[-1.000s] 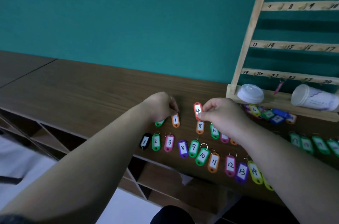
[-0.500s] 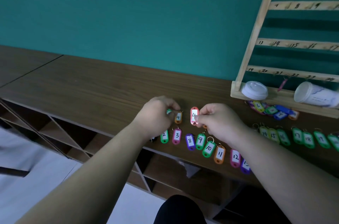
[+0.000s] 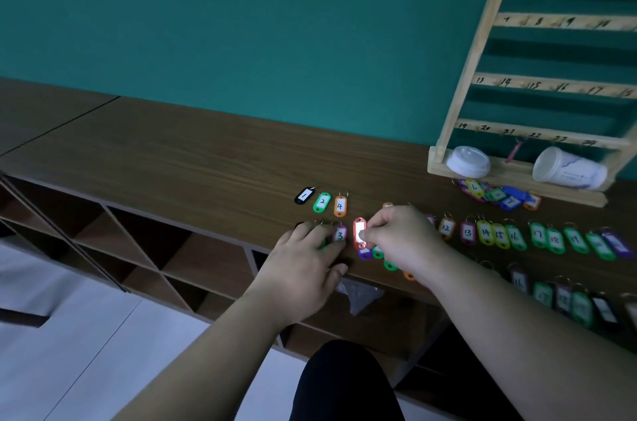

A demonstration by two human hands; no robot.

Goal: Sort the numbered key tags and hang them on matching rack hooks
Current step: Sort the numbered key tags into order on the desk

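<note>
red tag (image 3: 359, 233) pinched by right hand (image 3: 403, 241) fingers; left hand (image 3: 306, 265) fingers flat beside tag 3 (image 3: 340, 234).

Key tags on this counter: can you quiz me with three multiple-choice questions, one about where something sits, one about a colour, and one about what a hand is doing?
1. Where is the white cup?
A) lying on its side on the base of the rack
B) upright among the tags
C) on the floor

2. What colour is the tag marked 2, between tag 1 and tag 4?
A) black
B) orange
C) green

3. What is the right hand doing?
A) lying flat and empty
B) pinching the red tag
C) hanging a tag on a hook

Answers:
1 A: the cup lies tipped over on the wooden ledge.
2 C: its plastic frame is bright green.
3 B: thumb and fingertips close on the red tag's edge.
</note>
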